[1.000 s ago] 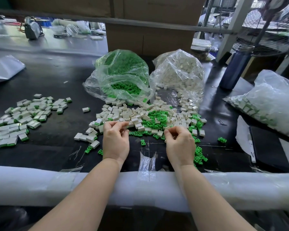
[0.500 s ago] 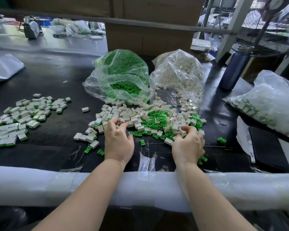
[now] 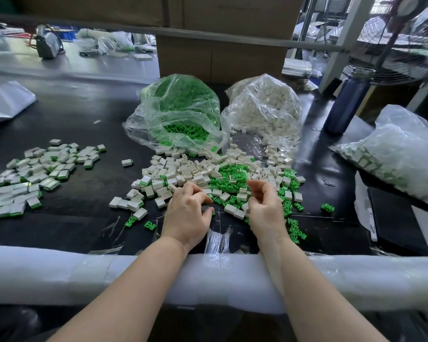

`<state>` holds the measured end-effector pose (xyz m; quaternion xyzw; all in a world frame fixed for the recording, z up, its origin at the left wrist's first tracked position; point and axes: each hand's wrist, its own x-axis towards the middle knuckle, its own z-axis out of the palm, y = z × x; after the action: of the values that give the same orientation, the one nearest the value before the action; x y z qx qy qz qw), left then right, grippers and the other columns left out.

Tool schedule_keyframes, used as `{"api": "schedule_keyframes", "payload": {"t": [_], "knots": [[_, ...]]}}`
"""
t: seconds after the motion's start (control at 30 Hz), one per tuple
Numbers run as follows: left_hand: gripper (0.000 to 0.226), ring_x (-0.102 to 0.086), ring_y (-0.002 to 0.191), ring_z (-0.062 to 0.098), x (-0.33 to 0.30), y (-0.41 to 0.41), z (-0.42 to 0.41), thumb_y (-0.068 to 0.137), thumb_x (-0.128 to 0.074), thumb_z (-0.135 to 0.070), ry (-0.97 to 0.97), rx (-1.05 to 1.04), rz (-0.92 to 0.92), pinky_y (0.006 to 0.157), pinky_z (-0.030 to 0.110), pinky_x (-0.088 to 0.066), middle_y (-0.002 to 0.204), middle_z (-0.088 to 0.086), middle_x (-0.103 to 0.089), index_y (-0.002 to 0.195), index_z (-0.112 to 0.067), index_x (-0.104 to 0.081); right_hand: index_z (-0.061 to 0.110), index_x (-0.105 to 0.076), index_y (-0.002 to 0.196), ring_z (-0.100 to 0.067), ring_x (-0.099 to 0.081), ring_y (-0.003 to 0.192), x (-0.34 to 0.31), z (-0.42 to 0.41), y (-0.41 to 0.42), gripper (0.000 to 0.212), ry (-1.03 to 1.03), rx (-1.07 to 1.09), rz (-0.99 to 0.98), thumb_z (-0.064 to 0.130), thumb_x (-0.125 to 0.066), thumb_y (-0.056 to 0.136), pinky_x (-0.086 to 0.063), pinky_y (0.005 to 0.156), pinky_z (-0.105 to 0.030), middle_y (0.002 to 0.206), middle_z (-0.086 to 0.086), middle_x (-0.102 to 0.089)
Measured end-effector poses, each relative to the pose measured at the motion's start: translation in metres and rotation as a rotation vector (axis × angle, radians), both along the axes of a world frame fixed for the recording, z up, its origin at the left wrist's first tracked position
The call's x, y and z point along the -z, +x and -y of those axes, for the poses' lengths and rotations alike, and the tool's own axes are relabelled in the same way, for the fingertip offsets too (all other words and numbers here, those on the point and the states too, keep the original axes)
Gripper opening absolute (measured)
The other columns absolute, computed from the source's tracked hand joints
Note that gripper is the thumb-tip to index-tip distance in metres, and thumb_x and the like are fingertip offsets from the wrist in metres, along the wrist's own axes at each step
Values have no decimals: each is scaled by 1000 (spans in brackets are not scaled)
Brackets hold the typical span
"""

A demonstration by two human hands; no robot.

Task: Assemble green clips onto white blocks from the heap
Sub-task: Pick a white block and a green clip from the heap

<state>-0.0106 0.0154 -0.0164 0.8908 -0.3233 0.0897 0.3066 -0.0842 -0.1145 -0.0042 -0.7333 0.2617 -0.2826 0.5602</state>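
The heap (image 3: pixel 223 178) of white blocks (image 3: pixel 188 172) and green clips (image 3: pixel 232 172) lies mid-worktop, just in front of two split plastic bags – the green-clip bag (image 3: pixel 176 114) and the white-block bag (image 3: pixel 265 107). Both our hands sit at its near edge. The left hand (image 3: pixel 187 213) is curled, fingertips touching blocks at the heap's front-left; whether it has one pinched we can't tell, since the palm faces down & hides it. The right hand (image 3: pixel 263 206) is half-curled, thumb and forefinger apart, raised over the green patch at front-right – nothing visibly in it, so we read it as loose and empty.

We judge the step as the pick: one block left, one clip right. To do it well, we'd take a block lying alone at the fringe, e.g. those just beside the left hand's fingers, not dig into the middle. For the clip, go for a single one off the loose scatter near the right wrist (image 3: pixel 294 228) – clips in the thick patch look tangled and may lift in clumps. Turn the block's open side toward the clip before pressing, then seat it square.

Finished pieces (image 3: pixel 32 174) lie well apart at far left of the worktop (image 3: pixel 84 119); one stray (image 3: pixel 127 162) sits between them and the heap. A bagged lot (image 3: pixel 400 154) rests at the right.
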Motion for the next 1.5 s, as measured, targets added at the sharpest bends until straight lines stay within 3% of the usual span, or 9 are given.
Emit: {"api": "schedule_keyframes", "payload": {"t": [0.13,0.27,0.4,0.6,0.73,0.87,1.0,1.37,1.5], "knots": [[26,-39,110,17,-1,-3,1,86,-62,-28,33,107,41,103,27,-27,109,-2,-44,110,-19,-66,26,-56,97,-17,-56,97,0,-1,0,36,40,-56,29,-7,-42,91,-50,91,-44,101,5,-57],[40,-20,127,15,2,-4,6,93,-45,-41,240,213,61,109,29,-12,135,-8,-30,133,-37,-45,28,-57,89,-11,-56,94,-1,0,-1,40,-61,-58,37,-9,-42,90,-48,88,-21,100,1,-60],[32,-25,125,14,4,-3,6,92,-49,-40,186,210,76,105,26,-16,131,-8,-37,123,-33,-55,18,-60,87,-1,-55,85,-3,-2,-1,32,-199,-50,23,-11,-47,87,-44,78,-7,95,-3,-61],[17,-43,111,16,2,-2,5,90,-55,-30,66,185,43,96,25,-28,110,-4,-57,102,-19,-61,14,-65,87,-18,-57,91,-1,-5,-2,18,-415,-64,-59,-3,-60,84,-47,86,-28,91,-1,-61],[15,-53,96,16,-5,1,-1,89,-58,-18,-232,38,-124,88,26,-42,100,2,-63,102,-12,-62,12,-68,91,-17,-52,97,1,-11,0,12,-618,-123,-149,4,-63,84,-39,91,-26,92,6,-54],[22,-50,92,10,-5,5,-4,91,-57,-16,-366,-100,-195,77,8,-31,108,6,-61,111,-11,-63,21,-68,107,-17,-46,109,5,-18,4,20,-830,-218,-257,25,-58,91,-27,93,-29,110,3,-56],[24,-52,96,13,-5,5,-3,91,-56,-14,-357,-72,-193,81,3,-28,108,7,-58,113,-7,-64,30,-63,117,-18,-39,114,8,-23,8,30,-992,-298,-351,41,-51,92,-17,91,-32,121,7,-52],[16,-56,88,13,-13,0,-4,90,-57,-11,-351,4,-301,82,14,-41,95,1,-61,105,-11,-63,16,-70,102,-21,-48,97,5,-16,5,21,-895,-15,-296,26,-53,94,-28,85,-31,98,-2,-58],[16,-61,89,18,-15,-3,-4,90,-56,-11,-363,19,-363,88,30,-49,97,4,-64,105,-12,-61,10,-69,96,-16,-50,81,-1,-15,-1,17,-684,84,-184,19,-55,92,-31,67,-25,87,-4,-64]]}}
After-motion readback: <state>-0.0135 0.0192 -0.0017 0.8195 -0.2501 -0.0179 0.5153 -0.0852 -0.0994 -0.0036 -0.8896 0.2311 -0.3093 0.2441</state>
